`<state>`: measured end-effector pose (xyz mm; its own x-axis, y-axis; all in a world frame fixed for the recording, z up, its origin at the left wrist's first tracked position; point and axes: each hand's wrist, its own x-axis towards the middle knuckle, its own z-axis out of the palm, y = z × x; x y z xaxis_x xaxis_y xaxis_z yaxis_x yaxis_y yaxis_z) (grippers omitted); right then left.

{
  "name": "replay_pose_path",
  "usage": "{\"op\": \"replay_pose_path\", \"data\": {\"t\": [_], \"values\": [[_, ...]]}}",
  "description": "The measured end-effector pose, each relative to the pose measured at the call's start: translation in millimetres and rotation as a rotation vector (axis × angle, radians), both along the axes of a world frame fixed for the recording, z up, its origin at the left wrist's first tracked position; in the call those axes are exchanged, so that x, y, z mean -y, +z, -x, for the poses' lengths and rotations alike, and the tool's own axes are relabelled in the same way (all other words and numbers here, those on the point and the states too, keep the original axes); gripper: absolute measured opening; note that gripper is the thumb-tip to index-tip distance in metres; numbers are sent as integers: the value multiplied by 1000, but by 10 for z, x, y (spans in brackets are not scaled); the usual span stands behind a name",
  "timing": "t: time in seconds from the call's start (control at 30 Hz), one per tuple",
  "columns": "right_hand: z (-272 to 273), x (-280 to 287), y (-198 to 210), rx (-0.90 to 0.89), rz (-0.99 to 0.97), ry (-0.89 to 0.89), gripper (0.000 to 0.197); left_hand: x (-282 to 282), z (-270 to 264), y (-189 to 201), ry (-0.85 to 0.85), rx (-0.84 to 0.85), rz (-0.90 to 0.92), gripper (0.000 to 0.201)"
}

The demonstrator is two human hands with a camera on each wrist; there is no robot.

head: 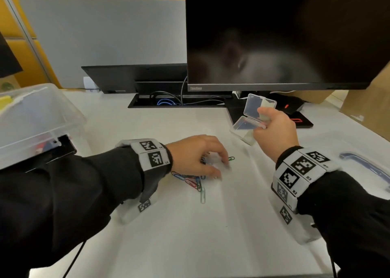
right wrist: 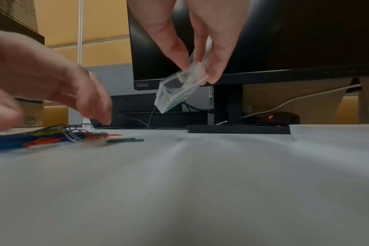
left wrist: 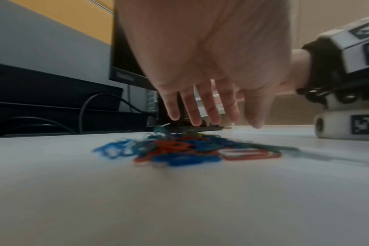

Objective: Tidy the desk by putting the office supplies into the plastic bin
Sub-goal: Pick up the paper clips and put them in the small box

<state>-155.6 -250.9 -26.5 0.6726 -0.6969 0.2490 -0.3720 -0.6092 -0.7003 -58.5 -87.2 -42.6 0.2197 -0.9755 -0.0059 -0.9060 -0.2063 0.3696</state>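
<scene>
While my left hand hovers with fingers spread and loose over the pile of coloured paper clips, holding nothing that I can make out, my right hand pinches a small clear hinged case between thumb and fingers, its lid swung open, raised above the white surface. I place everything by the monitor, whose lower bezel reads "ThinkVision". The clips lie on the surface in front of the monitor, toward its left edge: blue, red, green and one pale clip, with a single green clip just beyond my fingertips. The case sits just below the monitor's bottom edge, in front of its black stand base. Well left of the monitor stands the plastic bin, clear-walled, with things inside that I cannot identify. A clear lid with a blue handle lies to the right, below the monitor's right side. My wrist bands carry square black-and-white codes; on the right one I read "R2" and "R3".
</scene>
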Motion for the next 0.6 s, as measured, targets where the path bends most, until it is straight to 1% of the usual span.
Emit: {"op": "replay_pose_path", "data": {"t": [0.07,0.13,0.2,0.23,0.27,0.33,0.4,0.43,0.47,0.53,0.57,0.6], "values": [[3,-1,1,-2,9,-4,54,100,83,-9,-46,10,-6,51],[13,-2,7,-5,12,-9,53,215,92,-27,-30,68,-102,59],[21,-1,16,-6,-6,-11,53,261,46,-18,-14,115,-195,55],[22,-1,19,-5,-11,-11,53,249,29,-12,-4,115,-206,50],[24,-1,18,-7,-12,-9,53,216,19,-5,15,102,-193,43],[21,-5,13,-10,-13,3,51,100,-3,13,70,65,-112,33],[8,-13,9,-20,-17,19,51,-48,-73,25,140,52,-8,35],[1,-19,8,-28,-15,25,51,-118,-127,27,190,47,21,42],[-6,-21,9,-35,-14,30,51,-178,-186,30,257,33,2,56],[-15,-24,13,-54,-17,40,51,-257,-268,40,378,-48,-170,88],[-16,-26,14,-68,-20,45,51,-269,-282,39,403,-91,-253,99],[-15,-24,12,-83,-23,49,51,-268,-280,28,398,-117,-303,105]]}}
